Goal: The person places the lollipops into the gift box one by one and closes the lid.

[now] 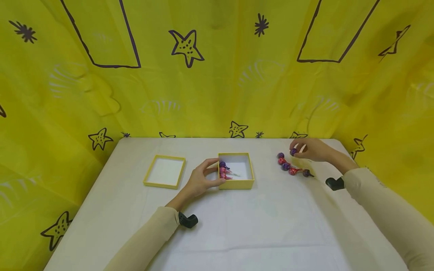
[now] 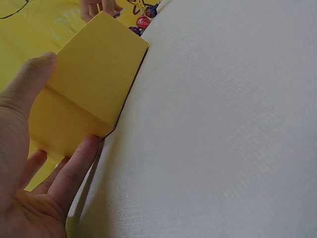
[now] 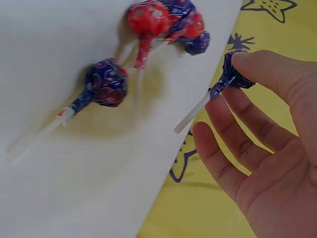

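Bracing the yellow box: left hand grips its left side, thumb at near corner; light pressure should avoid bowing the wall. Right hand pinches a purple-wrapped lollipop by its head, near five loose lollipops; I'd keep its stick clear of them. Containers: box lid left, open side up; box holds three lollipops along its left wall.

Yellow curtain facing you and at your sides, dark starfish prints; white-covered table below you.
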{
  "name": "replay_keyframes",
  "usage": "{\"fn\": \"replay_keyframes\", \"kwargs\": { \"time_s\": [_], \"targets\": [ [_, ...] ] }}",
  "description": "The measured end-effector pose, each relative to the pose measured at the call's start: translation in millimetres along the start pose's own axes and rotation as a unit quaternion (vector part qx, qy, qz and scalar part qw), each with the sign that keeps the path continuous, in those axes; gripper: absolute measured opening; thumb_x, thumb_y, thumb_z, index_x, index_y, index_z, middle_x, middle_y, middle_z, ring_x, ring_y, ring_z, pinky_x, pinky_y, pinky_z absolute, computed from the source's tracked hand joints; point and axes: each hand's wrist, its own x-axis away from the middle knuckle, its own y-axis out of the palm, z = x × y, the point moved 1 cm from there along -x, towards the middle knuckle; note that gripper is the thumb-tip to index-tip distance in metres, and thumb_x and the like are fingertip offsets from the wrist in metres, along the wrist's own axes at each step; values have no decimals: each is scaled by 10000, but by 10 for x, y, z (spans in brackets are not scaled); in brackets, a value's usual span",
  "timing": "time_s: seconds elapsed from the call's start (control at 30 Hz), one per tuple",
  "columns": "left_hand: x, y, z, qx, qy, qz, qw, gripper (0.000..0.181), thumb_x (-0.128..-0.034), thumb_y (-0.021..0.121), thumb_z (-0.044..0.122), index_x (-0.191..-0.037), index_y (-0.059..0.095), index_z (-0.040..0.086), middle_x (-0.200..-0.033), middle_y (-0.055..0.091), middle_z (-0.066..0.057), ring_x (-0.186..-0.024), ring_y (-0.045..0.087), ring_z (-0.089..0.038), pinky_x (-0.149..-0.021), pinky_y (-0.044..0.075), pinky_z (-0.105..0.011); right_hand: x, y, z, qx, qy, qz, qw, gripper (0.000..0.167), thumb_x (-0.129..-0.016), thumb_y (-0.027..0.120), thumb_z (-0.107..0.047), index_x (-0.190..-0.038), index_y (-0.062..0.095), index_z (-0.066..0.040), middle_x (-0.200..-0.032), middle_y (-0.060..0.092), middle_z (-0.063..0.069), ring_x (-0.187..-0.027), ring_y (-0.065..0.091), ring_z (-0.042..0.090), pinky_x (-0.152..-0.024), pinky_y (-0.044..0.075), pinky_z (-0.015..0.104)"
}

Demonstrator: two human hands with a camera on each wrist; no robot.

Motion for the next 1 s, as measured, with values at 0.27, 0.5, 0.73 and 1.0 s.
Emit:
{"fn": "replay_keyframes", "kwargs": {
  "time_s": [0.27,0.5,0.73,1.0],
  "targets": [
    [-4,-6,3,-57,-66,-12,10000,794,-832,863,69,-1519,469,109,-1592,426,-95,-1367,532,-323,-1124,435,-491,-63,-113,-224,-132,-170,58,9998,244,-944,739,-66,-1181,682,-80,-1029,715,86,-897,669,253,-721,575,251],
    [-7,-3,-4,36,13,-48,10000,824,-832,852,30,-1539,432,67,-1605,398,-149,-1384,504,-374,-1137,410,-516,-150,-171,-398,-212,-613,106,9978,250,-946,744,-79,-1190,691,-80,-1074,734,90,-936,688,268,-743,585,267],
    [-7,-11,-14,-9,-1,-53,10000,807,-831,861,57,-1528,456,92,-1596,422,-109,-1376,521,-340,-1127,429,-498,-228,-228,-596,-262,-797,163,9963,251,-960,740,-125,-1202,690,-86,-1115,733,96,-954,707,264,-738,592,294],
    [-2,-18,-27,-122,-16,-14,9999,798,-825,880,114,-1515,478,125,-1582,443,-56,-1362,543,-291,-1120,443,-470,-332,-234,-836,-231,-947,116,9952,234,-963,733,-114,-1193,701,-85,-1097,739,74,-947,699,240,-762,594,309]
  ]
}}
